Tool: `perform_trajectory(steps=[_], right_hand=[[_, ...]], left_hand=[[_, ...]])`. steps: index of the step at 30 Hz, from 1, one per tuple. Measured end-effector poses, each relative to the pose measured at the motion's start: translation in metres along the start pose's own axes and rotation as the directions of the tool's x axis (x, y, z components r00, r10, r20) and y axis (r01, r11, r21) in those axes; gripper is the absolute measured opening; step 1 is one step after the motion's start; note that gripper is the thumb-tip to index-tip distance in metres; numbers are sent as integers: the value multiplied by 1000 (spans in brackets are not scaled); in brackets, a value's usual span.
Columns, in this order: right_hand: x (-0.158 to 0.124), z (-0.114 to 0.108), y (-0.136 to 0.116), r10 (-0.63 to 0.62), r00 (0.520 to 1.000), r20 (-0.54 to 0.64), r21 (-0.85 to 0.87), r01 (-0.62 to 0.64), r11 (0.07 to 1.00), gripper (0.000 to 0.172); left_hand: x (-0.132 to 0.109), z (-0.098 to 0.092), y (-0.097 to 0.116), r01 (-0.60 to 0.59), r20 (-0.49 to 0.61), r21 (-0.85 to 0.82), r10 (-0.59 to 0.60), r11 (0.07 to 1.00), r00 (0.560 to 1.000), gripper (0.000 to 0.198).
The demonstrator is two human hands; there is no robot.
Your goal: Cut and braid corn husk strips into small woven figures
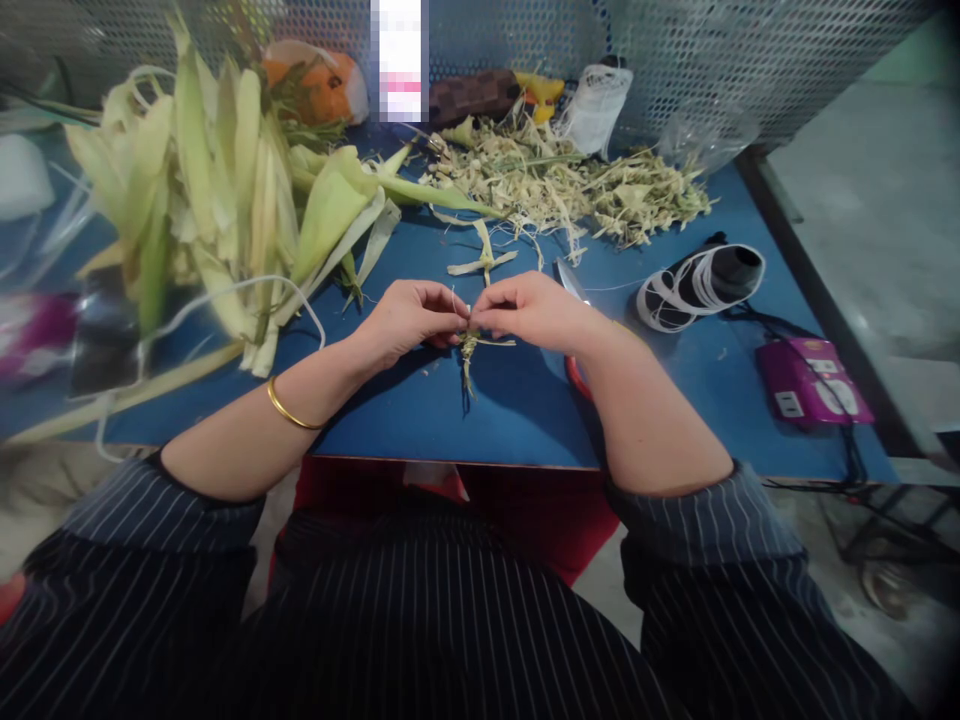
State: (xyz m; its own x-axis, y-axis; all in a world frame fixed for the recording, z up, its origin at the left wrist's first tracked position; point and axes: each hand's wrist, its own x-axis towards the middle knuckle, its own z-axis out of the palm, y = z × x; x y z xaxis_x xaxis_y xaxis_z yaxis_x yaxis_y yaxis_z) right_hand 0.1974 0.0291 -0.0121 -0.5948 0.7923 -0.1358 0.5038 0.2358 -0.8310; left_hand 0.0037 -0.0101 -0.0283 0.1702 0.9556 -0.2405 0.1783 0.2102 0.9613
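Observation:
My left hand (pixel 411 318) and my right hand (pixel 529 309) meet over the middle of the blue table (pixel 525 420). Both pinch a small bundle of twisted corn-husk strips (pixel 469 352) that hangs down between the fingertips, its tail pointing toward me. A thin pale strand rises from the bundle between the two thumbs. A gold bangle (pixel 289 408) circles my left wrist. Just beyond my hands lies a small knotted husk piece (pixel 484 262).
A big heap of green-yellow corn husks (pixel 217 190) fills the left of the table. Shredded husk scraps (pixel 570 185) lie at the back. Spools of white thread (pixel 701 285), a purple device (pixel 814 380) and scissors (pixel 571 290) sit at right. Perforated metal (pixel 750 50) walls the back.

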Motion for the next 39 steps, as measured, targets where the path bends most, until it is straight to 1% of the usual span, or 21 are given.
perform_trajectory(steps=[2,4,8,10,14,17,19,22,24,28,30,34,39], right_hand=[[3,5,2,6,994,-106,113,6,994,5],[5,11,3,5,986,-165,185,26,982,14],[9,19,6,-17,990,-138,251,52,967,23],[10,20,9,-43,990,-131,237,74,969,25],[10,21,13,-72,989,-130,163,93,982,26],[10,22,13,-68,987,-143,136,88,987,26],[11,23,15,-76,987,-144,120,93,988,25],[13,24,17,-98,988,-122,68,107,992,21],[14,25,19,-100,987,-124,51,107,993,20],[14,25,19,-73,985,-153,98,88,991,14],[14,24,18,-59,985,-162,99,76,992,10],[13,22,16,-49,982,-181,10,51,999,5],[11,19,12,-58,980,-190,-68,46,997,8]], left_hand=[[0,0,-1,-38,-17,36,38,999,999,16],[0,-1,-2,-100,-28,87,102,991,994,15],[2,-4,-8,-235,-53,246,255,940,965,13],[2,-5,-10,-287,-52,369,328,884,943,12],[-1,-5,-11,-362,-12,593,458,719,889,15],[-1,-5,-11,-423,26,678,555,602,832,19],[0,-4,-12,-439,35,716,600,543,799,20],[3,-4,-15,-442,53,744,615,501,787,19],[4,-4,-17,-451,65,744,619,493,783,18],[4,-3,-19,-477,70,731,642,488,764,19],[2,-3,-18,-483,69,720,641,498,764,18],[-3,-4,-14,-454,26,688,606,566,795,17],[-2,-5,-12,-397,-72,600,542,694,838,15]])
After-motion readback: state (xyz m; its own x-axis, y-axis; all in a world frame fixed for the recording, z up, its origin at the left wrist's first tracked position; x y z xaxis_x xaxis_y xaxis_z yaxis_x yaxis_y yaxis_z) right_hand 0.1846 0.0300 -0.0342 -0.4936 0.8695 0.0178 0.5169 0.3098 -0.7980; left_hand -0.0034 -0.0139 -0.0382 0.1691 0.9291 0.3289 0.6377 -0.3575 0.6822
